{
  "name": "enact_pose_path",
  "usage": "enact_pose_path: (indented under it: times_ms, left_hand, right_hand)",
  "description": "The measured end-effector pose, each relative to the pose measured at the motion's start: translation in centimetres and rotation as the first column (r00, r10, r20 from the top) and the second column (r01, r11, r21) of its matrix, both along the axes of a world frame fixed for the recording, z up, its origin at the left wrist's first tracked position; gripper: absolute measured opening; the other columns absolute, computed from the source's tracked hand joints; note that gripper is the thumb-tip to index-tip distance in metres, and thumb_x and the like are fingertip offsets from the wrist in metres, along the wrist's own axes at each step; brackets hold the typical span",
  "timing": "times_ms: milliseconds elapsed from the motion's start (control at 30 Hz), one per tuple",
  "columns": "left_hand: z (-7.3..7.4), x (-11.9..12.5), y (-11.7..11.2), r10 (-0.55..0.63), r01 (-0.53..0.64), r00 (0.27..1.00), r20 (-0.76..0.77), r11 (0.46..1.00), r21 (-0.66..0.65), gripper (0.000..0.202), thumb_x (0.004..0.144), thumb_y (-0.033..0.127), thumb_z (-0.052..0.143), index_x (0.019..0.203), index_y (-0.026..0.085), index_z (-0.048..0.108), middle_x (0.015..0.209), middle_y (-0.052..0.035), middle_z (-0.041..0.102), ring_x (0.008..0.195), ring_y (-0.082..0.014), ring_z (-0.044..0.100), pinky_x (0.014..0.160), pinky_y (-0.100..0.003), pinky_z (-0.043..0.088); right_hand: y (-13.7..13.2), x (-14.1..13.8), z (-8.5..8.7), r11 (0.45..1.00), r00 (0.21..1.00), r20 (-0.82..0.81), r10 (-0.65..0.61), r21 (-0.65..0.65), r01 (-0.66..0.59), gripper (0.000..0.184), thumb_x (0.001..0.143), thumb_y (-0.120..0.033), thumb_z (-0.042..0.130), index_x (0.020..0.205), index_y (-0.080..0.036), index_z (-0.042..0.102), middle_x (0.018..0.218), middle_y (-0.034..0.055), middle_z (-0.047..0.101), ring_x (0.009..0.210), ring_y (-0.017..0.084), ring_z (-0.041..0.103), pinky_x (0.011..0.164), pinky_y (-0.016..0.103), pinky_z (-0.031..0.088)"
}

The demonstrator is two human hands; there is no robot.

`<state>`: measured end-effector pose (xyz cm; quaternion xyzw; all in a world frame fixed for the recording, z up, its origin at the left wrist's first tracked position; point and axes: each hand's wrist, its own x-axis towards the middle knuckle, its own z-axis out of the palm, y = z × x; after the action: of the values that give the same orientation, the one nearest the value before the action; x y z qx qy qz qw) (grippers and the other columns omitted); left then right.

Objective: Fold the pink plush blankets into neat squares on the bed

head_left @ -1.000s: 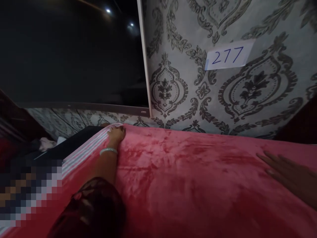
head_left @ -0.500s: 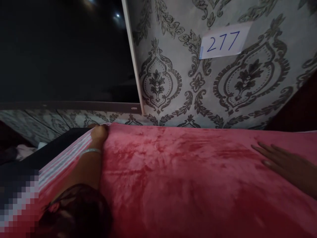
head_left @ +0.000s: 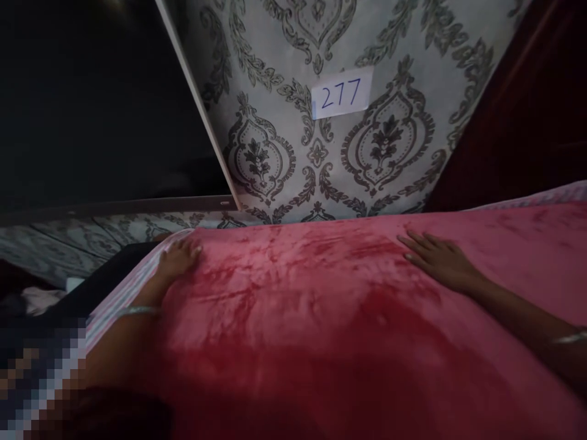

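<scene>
A plush pink-red blanket (head_left: 293, 299) spreads over the surface before me, with lighter and darker brushed patches. Near its far left corner, my left hand (head_left: 180, 259) rests palm down with the fingers stretched out. Beside that hand runs the blanket's white and grey striped border (head_left: 123, 299). My right hand (head_left: 435, 260) lies flat on the blanket toward the far edge, fingers spread. Neither hand grips anything. A bracelet circles each wrist.
A large dark television (head_left: 101, 110) hangs at the left, just above the blanket's far edge. Patterned wallpaper (head_left: 270, 79) carries a paper label (head_left: 342, 95) reading 277. A dark red panel (head_left: 518, 110) stands at the right. Pale cloth (head_left: 42, 300) lies far left.
My left hand has gone from curled at the blanket's far left corner to lying flat. My right hand stays flat on the blanket. The view has swung right.
</scene>
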<state>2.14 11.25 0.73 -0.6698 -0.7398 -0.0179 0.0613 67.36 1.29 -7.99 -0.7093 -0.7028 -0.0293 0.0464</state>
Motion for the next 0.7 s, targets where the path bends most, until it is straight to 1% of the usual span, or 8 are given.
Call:
enact_pose_path:
  times_ms: [100, 167, 233, 333, 433, 500, 567, 700]
  left_hand:
    - [-2.0, 0.4, -5.2, -0.054, 0.056, 0.998, 0.024, 0.993, -0.102, 0.058, 0.1, 0.044, 0.032, 0.151, 0.019, 0.043, 0.16, -0.0154, 0.039, 0.151, -0.032, 0.029, 0.117, -0.061, 0.029]
    - [-2.7, 0.4, -7.7, -0.053, 0.056, 0.998, 0.033, 0.993, -0.101, 0.06, 0.1, 0.042, 0.03, 0.155, 0.022, 0.037, 0.162, -0.0151, 0.034, 0.152, -0.0317, 0.026, 0.117, -0.062, 0.029]
    - [-2.3, 0.8, -9.0, -0.017, 0.018, 1.0, 0.021, 0.997, -0.077, 0.062, 0.099, 0.041, 0.028, 0.157, 0.021, 0.033, 0.163, -0.0162, 0.031, 0.152, -0.0329, 0.026, 0.116, -0.064, 0.029]
    - [-0.5, 3.0, -9.9, 0.089, -0.09, 0.996, -0.009, 0.991, -0.096, 0.064, 0.097, 0.045, 0.029, 0.155, 0.018, 0.039, 0.159, -0.0196, 0.039, 0.146, -0.0381, 0.036, 0.112, -0.069, 0.031]
    - [0.3, 6.1, -12.3, -0.004, 0.007, 1.0, 0.02, 0.991, -0.135, 0.064, 0.098, 0.049, 0.028, 0.154, 0.021, 0.041, 0.16, -0.0153, 0.039, 0.148, -0.0363, 0.033, 0.115, -0.068, 0.028]
    - [-0.5, 7.4, -15.0, -0.156, 0.162, 0.986, 0.05, 0.973, -0.162, 0.063, 0.099, 0.048, 0.027, 0.156, 0.025, 0.036, 0.165, -0.01, 0.03, 0.153, -0.0328, 0.024, 0.118, -0.065, 0.024]
    - [-1.8, 7.6, -17.9, -0.232, 0.237, 0.971, 0.049, 0.958, -0.16, 0.064, 0.099, 0.047, 0.026, 0.158, 0.025, 0.031, 0.167, -0.0084, 0.025, 0.155, -0.032, 0.019, 0.12, -0.064, 0.02]
    - [-3.4, 6.2, -21.2, -0.151, 0.152, 0.988, 0.027, 0.988, -0.03, 0.066, 0.099, 0.045, 0.024, 0.158, 0.016, 0.031, 0.167, -0.014, 0.024, 0.154, -0.0336, 0.019, 0.122, -0.06, 0.019]
  right_hand:
    - [-0.4, -0.6, 1.0, 0.998, 0.999, -0.035, -0.011, -0.056, 0.009, 0.066, 0.101, -0.053, 0.018, 0.16, -0.026, 0.031, 0.168, 0.0031, 0.018, 0.152, 0.034, 0.021, 0.12, 0.055, 0.023]
    - [-0.5, -1.2, 2.0, 0.997, 0.998, -0.053, -0.023, -0.072, 0.019, 0.065, 0.102, -0.053, 0.019, 0.16, -0.027, 0.03, 0.169, 0.0034, 0.018, 0.153, 0.034, 0.02, 0.121, 0.056, 0.022]
    - [-0.7, -2.0, 3.2, 0.994, 0.996, -0.061, -0.067, -0.093, 0.061, 0.063, 0.102, -0.052, 0.022, 0.16, -0.029, 0.032, 0.168, 0.0041, 0.02, 0.153, 0.035, 0.021, 0.119, 0.06, 0.022]
    - [-2.1, -3.6, 5.0, 0.974, 0.98, -0.072, -0.183, -0.152, 0.171, 0.062, 0.101, -0.053, 0.023, 0.156, -0.029, 0.039, 0.166, 0.0077, 0.027, 0.15, 0.038, 0.025, 0.114, 0.069, 0.026]
    - [-6.3, -4.9, 5.1, 0.981, 0.978, -0.113, -0.173, -0.104, 0.162, 0.063, 0.102, -0.054, 0.017, 0.156, -0.03, 0.039, 0.165, 0.0088, 0.03, 0.15, 0.037, 0.027, 0.113, 0.069, 0.029]
    - [-10.6, -5.1, 4.2, 0.994, 0.988, -0.111, -0.108, -0.042, 0.104, 0.063, 0.102, -0.056, 0.016, 0.158, -0.032, 0.034, 0.166, 0.007, 0.027, 0.151, 0.036, 0.024, 0.115, 0.067, 0.027]
    - [-15.2, -4.2, 2.9, 0.995, 0.992, -0.077, -0.098, -0.036, 0.096, 0.063, 0.102, -0.057, 0.018, 0.159, -0.034, 0.032, 0.167, 0.0048, 0.024, 0.152, 0.035, 0.021, 0.115, 0.066, 0.027]
    - [-22.0, -0.1, 1.5, 0.961, 0.963, -0.03, -0.269, -0.071, 0.266, 0.065, 0.101, -0.055, 0.019, 0.16, -0.029, 0.03, 0.168, 0.0055, 0.021, 0.152, 0.035, 0.021, 0.116, 0.063, 0.029]
